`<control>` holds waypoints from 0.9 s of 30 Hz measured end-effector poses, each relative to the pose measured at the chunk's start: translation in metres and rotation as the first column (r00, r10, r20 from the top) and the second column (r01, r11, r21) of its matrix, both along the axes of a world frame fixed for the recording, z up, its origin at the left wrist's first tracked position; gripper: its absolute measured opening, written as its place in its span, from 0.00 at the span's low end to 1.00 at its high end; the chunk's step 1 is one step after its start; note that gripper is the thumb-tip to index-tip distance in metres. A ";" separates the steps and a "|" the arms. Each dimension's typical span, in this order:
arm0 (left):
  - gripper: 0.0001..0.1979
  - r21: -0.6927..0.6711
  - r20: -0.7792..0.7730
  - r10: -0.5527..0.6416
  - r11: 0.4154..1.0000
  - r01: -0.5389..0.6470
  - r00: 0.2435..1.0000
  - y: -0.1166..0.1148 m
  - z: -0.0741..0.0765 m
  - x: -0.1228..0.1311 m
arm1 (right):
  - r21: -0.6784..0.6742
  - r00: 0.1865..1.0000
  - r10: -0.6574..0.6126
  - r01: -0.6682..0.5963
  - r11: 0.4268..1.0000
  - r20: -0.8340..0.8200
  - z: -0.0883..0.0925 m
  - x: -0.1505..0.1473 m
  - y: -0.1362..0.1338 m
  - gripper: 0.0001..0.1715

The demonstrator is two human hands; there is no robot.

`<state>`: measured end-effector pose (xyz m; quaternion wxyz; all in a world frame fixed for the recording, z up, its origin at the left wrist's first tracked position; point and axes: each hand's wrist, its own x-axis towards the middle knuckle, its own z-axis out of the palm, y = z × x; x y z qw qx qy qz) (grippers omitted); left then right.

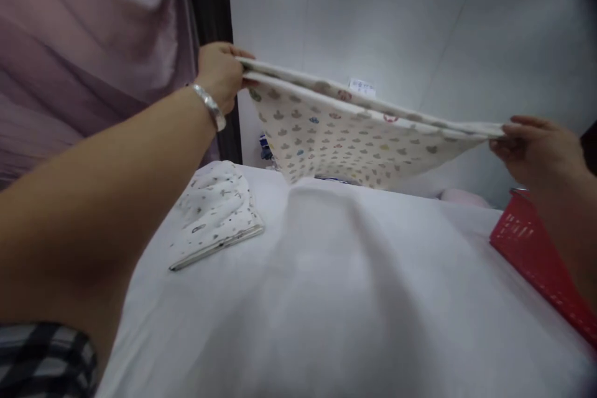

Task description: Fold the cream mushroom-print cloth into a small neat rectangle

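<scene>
A white cloth with small grey, red and blue prints (336,134) hangs stretched in the air above the far side of the table. My left hand (224,71), with a silver bangle at the wrist, pinches its upper left corner. At the upper right corner my right hand (543,140) grips the same cloth, arm held out wide. The top edge shows two layers and slopes down to the right. On the table's left side lies a folded white cloth with small dark prints (217,214), apart from both hands.
A white-covered table (321,298) spans the foreground. The red plastic basket (536,255) stands at the right edge below my right arm. Pinkish drapery (93,31) hangs at left. A small paper label (362,86) is on the pale wall (396,18).
</scene>
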<state>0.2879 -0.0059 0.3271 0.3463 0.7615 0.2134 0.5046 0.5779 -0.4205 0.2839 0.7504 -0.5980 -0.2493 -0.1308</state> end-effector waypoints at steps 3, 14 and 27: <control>0.19 -0.103 -0.023 0.043 0.994 -0.046 0.999 -0.005 -0.059 -0.030 | -0.067 0.973 0.031 -0.048 0.997 -0.230 -0.060 -0.019 -0.001 0.13; 0.14 -0.525 -0.441 -0.046 0.823 -0.216 0.896 -0.081 -0.326 -0.129 | -0.282 0.649 -0.049 -0.261 0.923 -0.759 -0.300 -0.095 -0.054 0.22; 0.15 -0.054 -0.532 -0.080 0.997 0.060 0.843 -0.141 -0.336 -0.231 | -0.565 0.791 -0.169 -0.252 0.785 -0.588 -0.290 -0.162 -0.145 0.31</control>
